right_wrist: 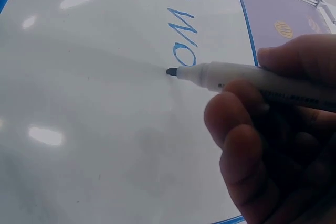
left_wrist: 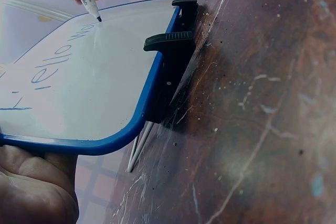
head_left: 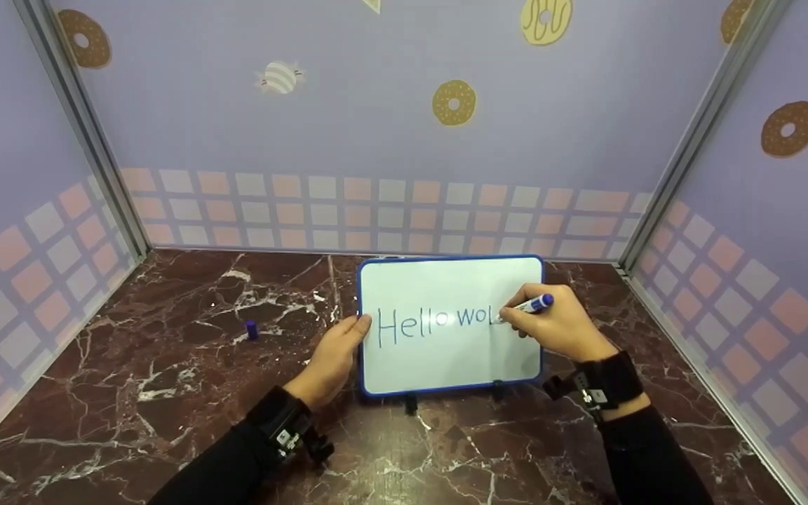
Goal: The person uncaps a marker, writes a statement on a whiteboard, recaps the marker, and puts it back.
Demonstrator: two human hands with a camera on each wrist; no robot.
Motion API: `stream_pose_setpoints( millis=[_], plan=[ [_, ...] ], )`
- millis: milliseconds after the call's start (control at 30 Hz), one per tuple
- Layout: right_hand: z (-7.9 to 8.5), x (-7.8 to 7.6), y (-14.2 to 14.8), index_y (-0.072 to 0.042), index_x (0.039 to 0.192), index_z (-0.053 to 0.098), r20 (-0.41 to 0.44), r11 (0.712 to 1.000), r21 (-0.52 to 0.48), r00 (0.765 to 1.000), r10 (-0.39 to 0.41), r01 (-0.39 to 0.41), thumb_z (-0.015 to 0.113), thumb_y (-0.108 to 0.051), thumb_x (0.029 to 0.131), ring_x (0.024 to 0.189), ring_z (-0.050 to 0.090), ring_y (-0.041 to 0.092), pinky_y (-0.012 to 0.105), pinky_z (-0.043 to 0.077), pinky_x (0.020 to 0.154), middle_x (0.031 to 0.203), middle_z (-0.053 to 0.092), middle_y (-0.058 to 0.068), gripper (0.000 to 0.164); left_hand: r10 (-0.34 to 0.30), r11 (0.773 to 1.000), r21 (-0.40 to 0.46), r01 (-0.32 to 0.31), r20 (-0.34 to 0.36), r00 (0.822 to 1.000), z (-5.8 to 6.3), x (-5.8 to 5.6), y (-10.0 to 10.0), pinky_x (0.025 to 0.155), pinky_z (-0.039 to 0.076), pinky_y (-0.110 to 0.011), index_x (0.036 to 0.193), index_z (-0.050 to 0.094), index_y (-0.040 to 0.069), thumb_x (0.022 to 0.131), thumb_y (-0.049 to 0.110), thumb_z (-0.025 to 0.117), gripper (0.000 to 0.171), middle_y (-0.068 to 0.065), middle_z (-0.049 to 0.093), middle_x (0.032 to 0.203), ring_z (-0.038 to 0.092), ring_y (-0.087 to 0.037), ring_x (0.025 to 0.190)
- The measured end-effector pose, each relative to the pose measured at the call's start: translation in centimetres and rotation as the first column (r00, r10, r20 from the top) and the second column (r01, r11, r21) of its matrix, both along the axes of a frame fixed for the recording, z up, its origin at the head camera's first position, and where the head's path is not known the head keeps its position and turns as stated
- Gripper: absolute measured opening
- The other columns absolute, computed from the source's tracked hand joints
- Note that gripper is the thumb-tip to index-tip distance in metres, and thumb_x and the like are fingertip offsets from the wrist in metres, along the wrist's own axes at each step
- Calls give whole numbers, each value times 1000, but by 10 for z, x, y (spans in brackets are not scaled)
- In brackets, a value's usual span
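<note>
"Hello wo" is written by hand in blue on the whiteboard point(head_left: 446, 365), followed in the head view by a further upright stroke that can be taken for an "l". Only the end of "Hello" and "wo" are caught in the right wrist view, turned sideways. Small print is also borne by the white barrel of the marker point(head_left: 534, 304), but it cannot be made out.
</note>
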State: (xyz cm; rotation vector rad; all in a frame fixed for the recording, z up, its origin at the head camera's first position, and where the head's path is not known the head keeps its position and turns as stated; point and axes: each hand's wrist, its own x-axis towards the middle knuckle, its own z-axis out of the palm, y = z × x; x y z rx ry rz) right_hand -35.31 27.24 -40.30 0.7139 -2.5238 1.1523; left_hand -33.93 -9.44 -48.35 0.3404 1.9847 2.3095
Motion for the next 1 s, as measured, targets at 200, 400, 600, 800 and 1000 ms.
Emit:
stream_pose_setpoints(
  millis=[200,400,600,800,1000],
  plan=[
    [0,0,-1,-9,91,81,-8,999,-35,1000,0,-1,84,-9,100,63,71,17,26,58,57,76,77,0,9,1,1000,-5,-1,1,1000,0,0,0,87,66,-38,136,60,-13,122,34,48,50,-17,79,109,78,-24,97],
    [-1,2,-2,-7,92,80,-25,996,-87,1000,3,-6,84,-7,100,65,71,18,26,61,62,77,78,3,9,-19,1000,0,19,-5,1000,2,1,0,85,67,-38,135,58,-12,122,33,45,49,-18,79,111,78,-25,97],
    [-1,3,-3,-7,92,81,-41,993,-117,999,-28,23,85,-9,100,65,71,22,24,60,61,76,77,2,9,-13,1000,13,12,11,1000,1,1,0,84,67,-38,135,59,-11,123,32,45,47,-18,79,110,79,-24,95],
    [0,1,-1,-9,91,81,-62,993,-117,997,-41,34,84,-8,100,64,71,23,25,60,60,74,75,-1,10,-21,1000,14,20,12,1000,1,0,0,85,67,-39,137,58,-12,123,33,45,50,-20,79,111,79,-25,96],
    [0,-1,-1,-10,92,81,-55,993,-105,997,-60,54,84,-8,99,64,71,23,27,60,60,73,75,-3,9,-25,1000,14,25,8,1000,1,0,-1,86,68,-40,139,57,-13,122,32,45,50,-19,79,111,79,-26,97]
  ],
)
